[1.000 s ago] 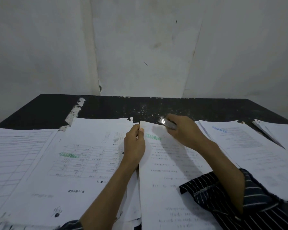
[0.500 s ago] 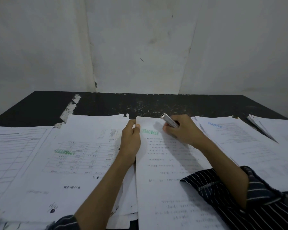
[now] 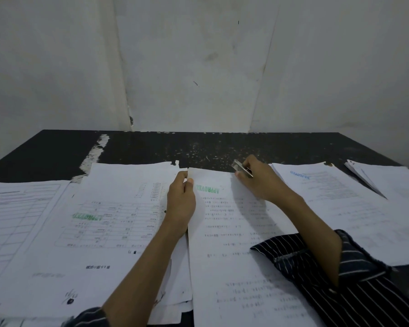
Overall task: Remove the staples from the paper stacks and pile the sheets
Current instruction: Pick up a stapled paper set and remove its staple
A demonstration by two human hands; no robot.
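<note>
Now left hand [image 3: 181,201] pinches the sheet [image 3: 234,232] at its far corner, right hand [image 3: 260,182] gripping metal tool [image 3: 242,169].

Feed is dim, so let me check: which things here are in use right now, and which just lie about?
In use: left hand pinching the white centre paper stack stamped green; right hand gripping the small silver metal tool.
Lying about: white sheets with a blue stamp; ragged white strip on the black table.

Black table [image 3: 57,149] against the pale wall [image 3: 198,55] before me.
A worn white streak [image 3: 97,149] runs across its left part; pale specks [image 3: 198,153] dot the middle.
</note>
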